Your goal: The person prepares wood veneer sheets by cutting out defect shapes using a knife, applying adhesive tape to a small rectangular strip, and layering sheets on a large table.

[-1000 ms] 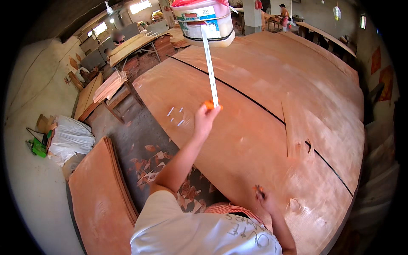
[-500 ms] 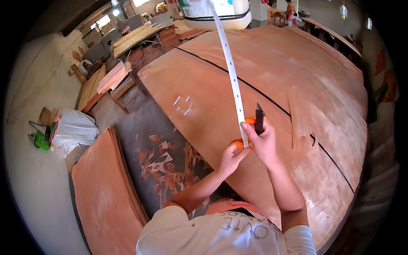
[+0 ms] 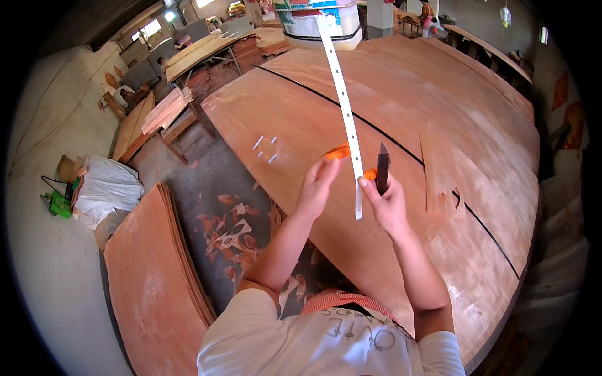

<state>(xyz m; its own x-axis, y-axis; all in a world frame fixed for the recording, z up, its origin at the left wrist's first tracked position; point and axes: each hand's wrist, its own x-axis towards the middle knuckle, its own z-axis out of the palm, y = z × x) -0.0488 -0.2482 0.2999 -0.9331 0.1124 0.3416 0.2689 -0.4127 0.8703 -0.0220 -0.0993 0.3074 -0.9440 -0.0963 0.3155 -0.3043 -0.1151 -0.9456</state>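
Note:
A white perforated tape runs down from a white container at the top of the view, its free end hanging below my hands. My right hand is closed, pinching the tape between thumb and an orange-covered finger. The same hand grips a dark-handled knife, its pointed blade upward. To the left of the tape, my left hand has its fingers stretched out, an orange cover on the fingertip. That fingertip lies right beside the tape; whether they touch I cannot tell.
Under my hands spreads a wide reddish veneer sheet with a dark slit across it, a torn patch and small white tape pieces. A veneer stack and floor scraps lie left. People work far back.
My left hand has let go of the tape's lower end and moved up and left beside it. My right hand keeps its pinch on the tape. The container has shifted slightly right in view.

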